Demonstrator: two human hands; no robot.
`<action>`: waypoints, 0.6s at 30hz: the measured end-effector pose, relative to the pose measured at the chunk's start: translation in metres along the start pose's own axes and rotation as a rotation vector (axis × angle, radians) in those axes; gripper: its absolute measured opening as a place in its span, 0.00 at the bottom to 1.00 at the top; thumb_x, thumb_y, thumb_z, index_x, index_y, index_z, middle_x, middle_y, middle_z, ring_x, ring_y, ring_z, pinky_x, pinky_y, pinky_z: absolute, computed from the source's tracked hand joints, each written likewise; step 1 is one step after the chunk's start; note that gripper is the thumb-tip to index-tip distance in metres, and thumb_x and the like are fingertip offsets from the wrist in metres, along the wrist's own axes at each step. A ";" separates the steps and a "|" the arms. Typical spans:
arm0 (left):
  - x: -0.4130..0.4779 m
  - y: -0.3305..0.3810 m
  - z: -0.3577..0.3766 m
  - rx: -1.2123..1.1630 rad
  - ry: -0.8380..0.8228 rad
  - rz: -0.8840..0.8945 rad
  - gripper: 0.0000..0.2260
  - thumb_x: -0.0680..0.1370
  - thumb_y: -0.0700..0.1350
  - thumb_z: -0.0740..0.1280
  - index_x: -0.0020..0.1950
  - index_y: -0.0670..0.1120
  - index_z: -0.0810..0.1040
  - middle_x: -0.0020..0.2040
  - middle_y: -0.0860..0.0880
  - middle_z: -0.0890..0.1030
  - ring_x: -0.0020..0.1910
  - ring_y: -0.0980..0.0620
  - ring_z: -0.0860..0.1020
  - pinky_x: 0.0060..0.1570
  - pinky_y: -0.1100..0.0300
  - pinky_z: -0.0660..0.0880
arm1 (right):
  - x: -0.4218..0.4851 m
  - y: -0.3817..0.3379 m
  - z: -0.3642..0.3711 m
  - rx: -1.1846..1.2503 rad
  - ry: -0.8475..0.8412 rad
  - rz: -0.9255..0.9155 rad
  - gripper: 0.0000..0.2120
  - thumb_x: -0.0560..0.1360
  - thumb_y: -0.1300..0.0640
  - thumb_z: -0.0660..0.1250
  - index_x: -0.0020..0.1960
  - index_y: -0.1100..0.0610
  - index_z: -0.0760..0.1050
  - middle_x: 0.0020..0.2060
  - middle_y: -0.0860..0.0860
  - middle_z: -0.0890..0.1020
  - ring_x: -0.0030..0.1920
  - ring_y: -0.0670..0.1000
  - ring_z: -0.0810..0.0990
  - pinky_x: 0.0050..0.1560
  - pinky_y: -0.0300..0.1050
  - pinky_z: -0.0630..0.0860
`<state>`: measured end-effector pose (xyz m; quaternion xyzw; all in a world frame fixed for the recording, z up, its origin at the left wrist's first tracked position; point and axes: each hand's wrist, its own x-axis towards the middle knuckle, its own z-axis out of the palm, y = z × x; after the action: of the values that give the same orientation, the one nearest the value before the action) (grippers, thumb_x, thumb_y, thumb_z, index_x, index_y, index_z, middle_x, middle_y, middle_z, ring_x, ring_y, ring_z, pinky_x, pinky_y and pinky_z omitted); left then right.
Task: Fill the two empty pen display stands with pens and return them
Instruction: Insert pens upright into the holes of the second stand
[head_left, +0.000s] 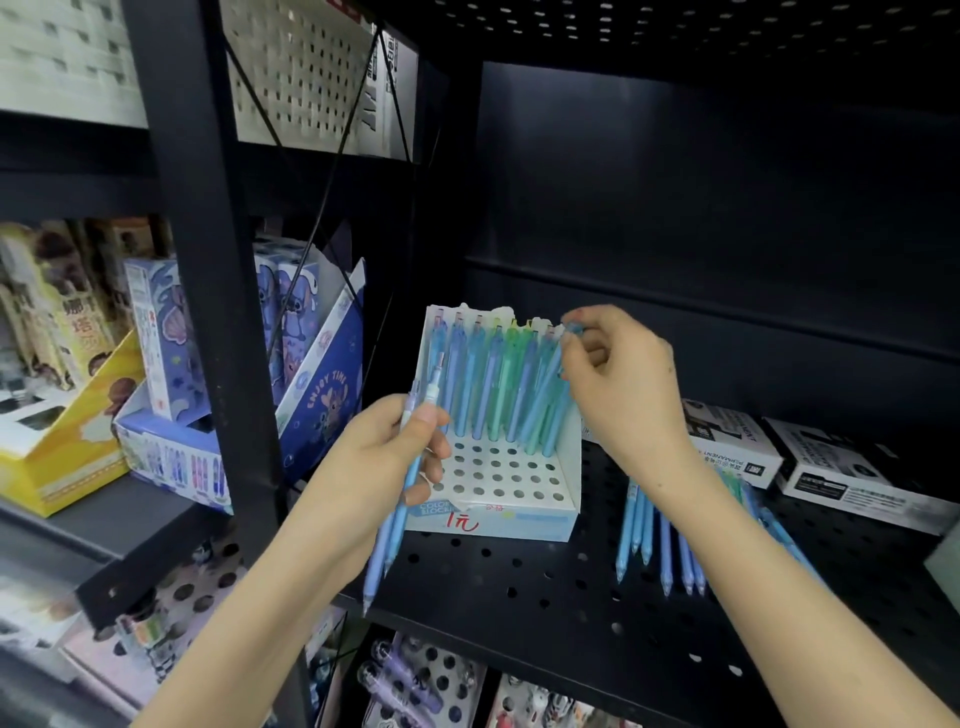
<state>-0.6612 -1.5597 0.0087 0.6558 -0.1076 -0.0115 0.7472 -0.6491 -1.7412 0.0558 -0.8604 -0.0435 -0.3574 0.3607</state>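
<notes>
Two pale blue pens (395, 525) tilt in the left hand (384, 457), fingers and thumb curled round their barrels, just before the left side of the white pen display stand (498, 514). That stand sits toward the left edge of the black perforated shelf (519, 597), its back rows filled with blue and green pens (488, 384). At the right end the right hand (623, 384) pinches the top of one tilted blue pen (545, 395). Under that forearm loose pens (660, 540) lie on the shelf; white boxes (727, 441) sit toward its right rear
</notes>
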 end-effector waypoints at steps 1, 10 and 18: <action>0.000 0.000 0.000 0.006 0.002 0.013 0.10 0.80 0.43 0.58 0.50 0.38 0.75 0.33 0.48 0.74 0.28 0.55 0.72 0.23 0.66 0.66 | -0.001 0.001 0.002 -0.019 -0.003 -0.011 0.09 0.77 0.59 0.62 0.57 0.56 0.76 0.35 0.42 0.77 0.34 0.43 0.77 0.42 0.42 0.78; 0.002 -0.003 -0.003 0.073 0.011 0.064 0.09 0.79 0.44 0.60 0.49 0.41 0.77 0.33 0.50 0.76 0.32 0.55 0.77 0.29 0.63 0.73 | -0.002 0.003 0.016 -0.334 0.040 -0.107 0.11 0.75 0.56 0.65 0.56 0.55 0.80 0.40 0.47 0.72 0.38 0.47 0.71 0.38 0.41 0.65; 0.001 0.001 0.000 0.135 -0.101 0.125 0.10 0.78 0.47 0.61 0.50 0.43 0.78 0.31 0.53 0.76 0.33 0.56 0.76 0.31 0.64 0.73 | 0.006 0.004 0.015 -0.578 -0.027 -0.063 0.13 0.73 0.46 0.66 0.57 0.46 0.79 0.48 0.50 0.73 0.51 0.52 0.69 0.40 0.42 0.62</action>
<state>-0.6604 -1.5600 0.0101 0.6951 -0.1863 0.0093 0.6943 -0.6347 -1.7353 0.0501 -0.9304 0.0285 -0.3546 0.0886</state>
